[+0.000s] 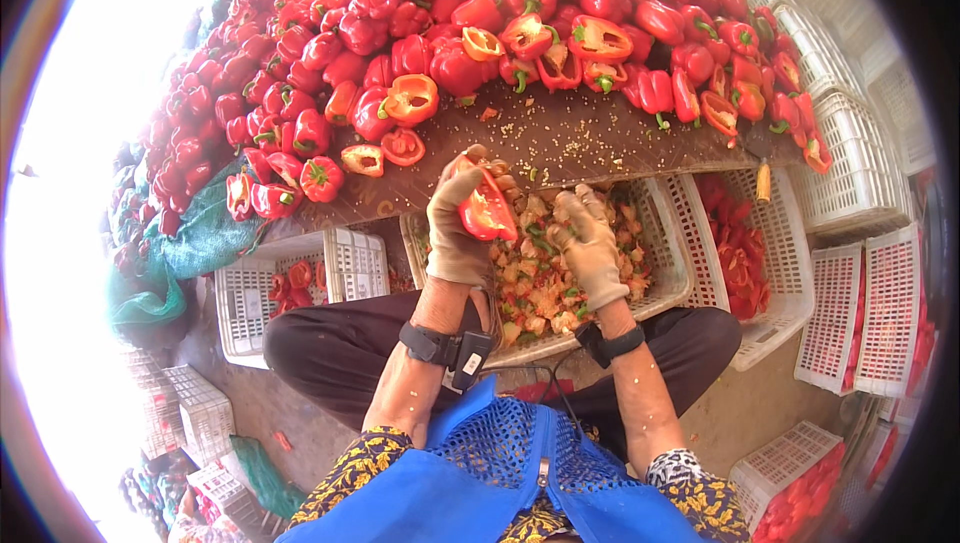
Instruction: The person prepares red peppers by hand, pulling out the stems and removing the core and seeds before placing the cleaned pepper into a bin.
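Note:
My left hand (455, 223), in a tan work glove, is wrapped round a cut piece of red bell pepper (487, 209) at the table's near edge. My right hand (590, 248), gloved too, is just to the right over a white crate (672, 243) between my knees. Its fingers are spread from the thumb, and nothing shows in them. Pepper cores (540, 308) with seeds and green stems fill that crate. Beyond my hands, cut pepper halves (411, 100) lie at the front of a large heap of whole red bell peppers (480, 13).
Scattered seeds dot the brown tabletop (560, 143). A crate (240, 308) with pepper pieces stands left of my knee, another crate (785, 283) right. A yellow-handled tool (763, 183) hangs at the table's edge. Green netting (205, 233) lies at the left; stacked crates (850, 163) stand right.

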